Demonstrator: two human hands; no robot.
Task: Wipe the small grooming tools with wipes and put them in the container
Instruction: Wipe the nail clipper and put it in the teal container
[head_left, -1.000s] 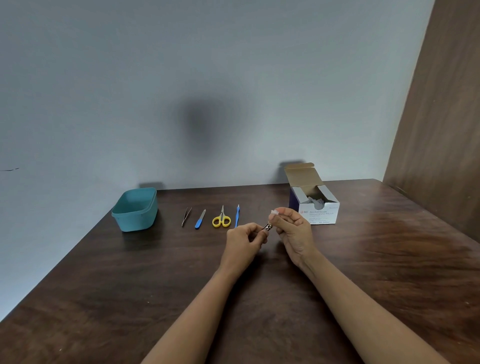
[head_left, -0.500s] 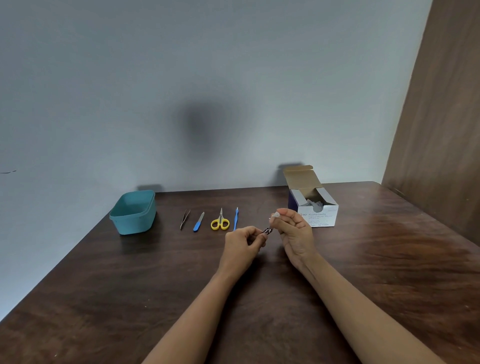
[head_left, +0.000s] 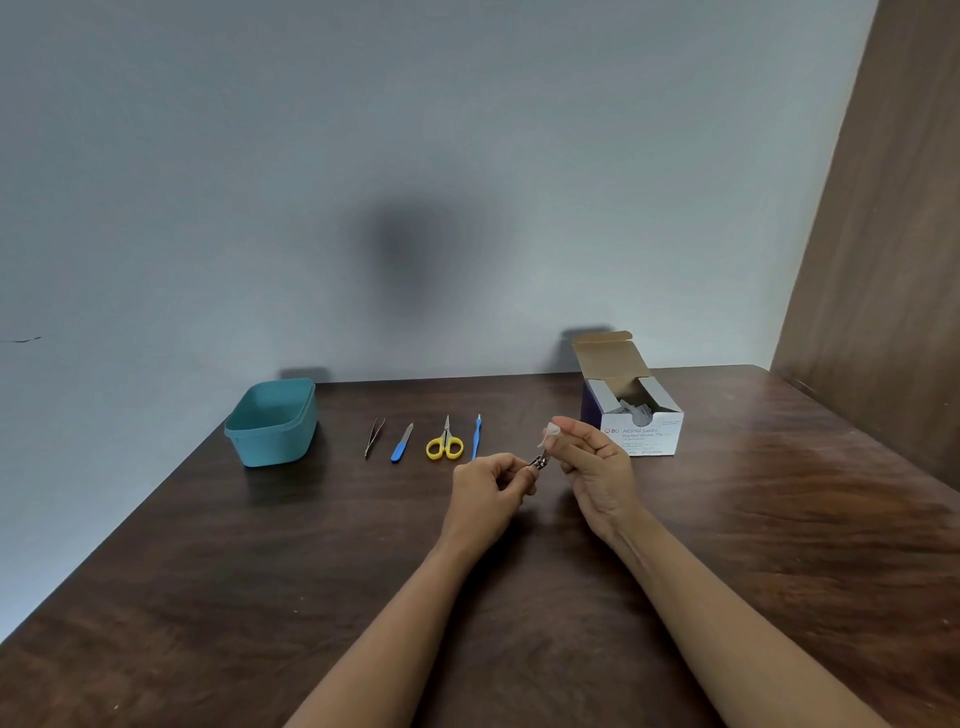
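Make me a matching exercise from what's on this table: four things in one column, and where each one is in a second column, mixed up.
Things:
1. container
2. scissors
3. wipe
4. nail clipper

Places:
A. held in the left hand
B. pinched in the right hand
C. at the left end of the row on the table
D. lying between the nail file and the blue-handled stick

Pairs: 1-C, 2-D, 3-B, 4-A
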